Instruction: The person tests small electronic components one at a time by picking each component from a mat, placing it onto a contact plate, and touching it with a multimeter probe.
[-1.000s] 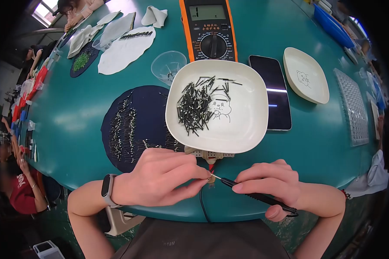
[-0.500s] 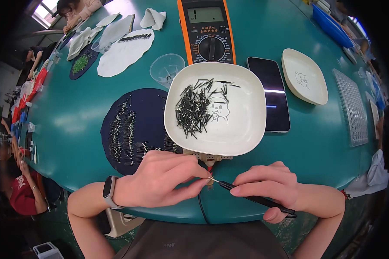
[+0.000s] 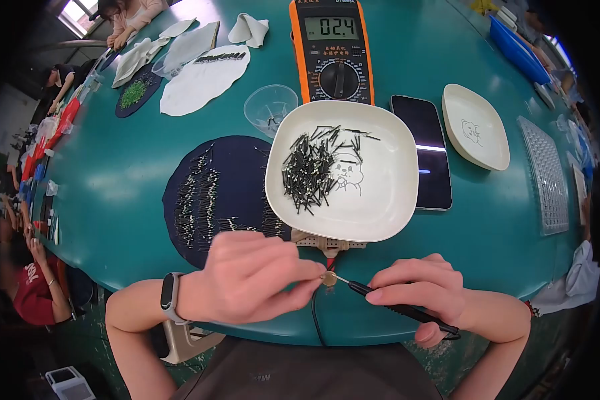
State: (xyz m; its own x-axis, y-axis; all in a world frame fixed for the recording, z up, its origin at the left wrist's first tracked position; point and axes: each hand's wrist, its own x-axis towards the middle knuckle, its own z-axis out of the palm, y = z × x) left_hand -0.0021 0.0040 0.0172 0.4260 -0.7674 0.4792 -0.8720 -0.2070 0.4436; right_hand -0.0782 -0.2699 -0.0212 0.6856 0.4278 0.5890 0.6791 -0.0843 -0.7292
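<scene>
A black multimeter probe [image 3: 407, 309] lies in my right hand [image 3: 420, 287], its metal tip pointing left at a small round gold-coloured disc [image 3: 329, 279]. My left hand [image 3: 260, 277], wearing a grey wristband, pinches at the disc's left side; whatever is between its fingertips is too small to make out. Just beyond my hands, a cream square dish [image 3: 387, 200] holds a pile of short black stick-like pieces [image 3: 307, 170]. The orange-edged multimeter [image 3: 340, 80] behind it reads 02.4. A dark blue round cloth [image 3: 240, 193] bears rows of thin wired parts.
A clear cup [image 3: 270, 110] stands left of the meter. A dark phone [image 3: 423, 147], a second cream dish [image 3: 477, 127] and a clear well tray [image 3: 545, 177] lie to the right. White cloths [image 3: 200, 83] are at the back left. Other people sit along the left side.
The meter's display has gone from 1 to 02.4. My left fingertips and the probe tip have drawn slightly apart, showing more of the gold disc. The whole view has shifted slightly.
</scene>
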